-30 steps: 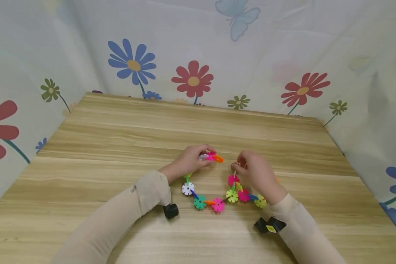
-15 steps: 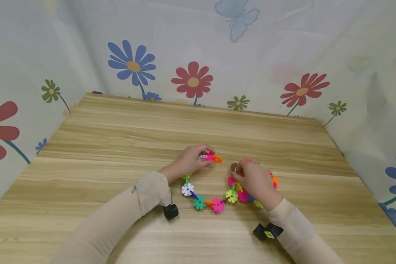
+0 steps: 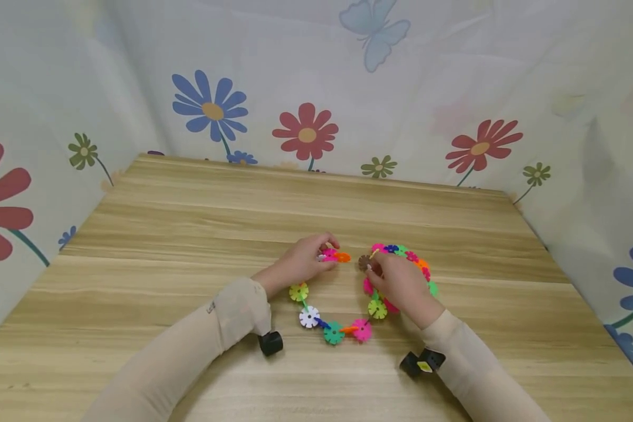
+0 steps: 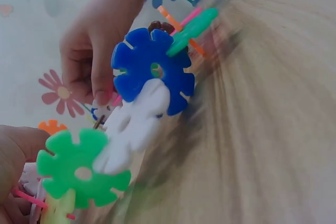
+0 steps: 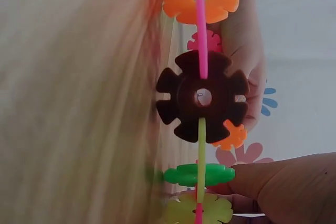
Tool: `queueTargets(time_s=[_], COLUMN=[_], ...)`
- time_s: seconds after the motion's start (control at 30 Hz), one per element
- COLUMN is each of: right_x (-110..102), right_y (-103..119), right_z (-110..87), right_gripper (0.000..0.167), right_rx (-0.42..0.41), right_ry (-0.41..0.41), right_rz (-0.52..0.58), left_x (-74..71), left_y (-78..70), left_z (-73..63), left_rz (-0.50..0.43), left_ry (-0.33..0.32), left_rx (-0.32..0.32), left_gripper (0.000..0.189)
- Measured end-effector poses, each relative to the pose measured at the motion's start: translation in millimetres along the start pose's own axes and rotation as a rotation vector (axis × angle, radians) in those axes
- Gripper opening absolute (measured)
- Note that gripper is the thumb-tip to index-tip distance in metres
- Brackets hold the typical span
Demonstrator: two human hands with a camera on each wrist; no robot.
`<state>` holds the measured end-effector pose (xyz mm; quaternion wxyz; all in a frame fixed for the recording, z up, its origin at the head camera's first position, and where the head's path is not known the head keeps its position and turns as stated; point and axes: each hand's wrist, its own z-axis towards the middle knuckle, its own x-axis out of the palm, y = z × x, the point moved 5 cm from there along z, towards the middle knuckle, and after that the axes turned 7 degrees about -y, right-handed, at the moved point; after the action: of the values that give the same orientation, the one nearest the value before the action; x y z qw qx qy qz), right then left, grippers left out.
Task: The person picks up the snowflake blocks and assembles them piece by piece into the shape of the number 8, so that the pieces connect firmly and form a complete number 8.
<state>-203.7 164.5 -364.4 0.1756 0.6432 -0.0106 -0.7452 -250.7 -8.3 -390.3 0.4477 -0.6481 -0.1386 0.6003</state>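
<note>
Notched plastic flower discs are slotted together into a colourful chain that hangs and curves between my two hands. My left hand (image 3: pixel 298 261) grips one end, where a pink disc (image 3: pixel 329 254) and an orange disc (image 3: pixel 343 257) stick out past the fingertips. Opposite it, my right hand (image 3: pixel 403 284) pinches the other part of the chain beside a brown disc (image 3: pixel 365 263). A short gap separates the brown and orange discs. White (image 3: pixel 309 317), teal (image 3: pixel 334 333) and pink discs form the sagging near side. The left wrist view shows a blue disc (image 4: pixel 152 66) close up.
More linked discs, among them an orange one (image 3: pixel 422 265), curve behind and right of my right hand on the wooden table (image 3: pixel 242 205). A flower-print cloth (image 3: pixel 411 117) stands around the table's back and sides. Black cameras (image 3: pixel 271 343) sit at both wrists.
My right hand has shifted slightly left, bringing the brown disc nearer the orange one. The near side of the chain has slid a little right and toward me. My left hand keeps its grip.
</note>
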Motion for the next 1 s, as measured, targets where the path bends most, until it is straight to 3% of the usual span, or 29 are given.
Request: queueTargets(time_s=[0.3, 0.53, 0.8, 1.0], right_x=[2, 6, 9, 10], right_y=[6, 7, 14, 20], right_z=[13.5, 17.7, 23.0, 24.1], right_gripper=[0.011, 0.011, 0.012, 0.013], right_rx=[-0.094, -0.138, -0.217, -0.327], right_ry=[-0.038, -0.057, -0.063, -0.048], right_rz=[-0.006, 0.033, 0.099, 0.121], left_x=[0.5, 6.6, 5.4, 4.6], left_y=[-2.9, -8.5, -12.9, -20.1], left_z=[-9.0, -14.9, -22.4, -27.6], left_rz=[0.071, 0.131, 0.202, 0.231], left_ry=[-0.021, -0.025, -0.041, -0.075], left_rx=[0.048, 0.14, 0.131, 0.171], left_gripper=[0.015, 0.011, 0.012, 0.009])
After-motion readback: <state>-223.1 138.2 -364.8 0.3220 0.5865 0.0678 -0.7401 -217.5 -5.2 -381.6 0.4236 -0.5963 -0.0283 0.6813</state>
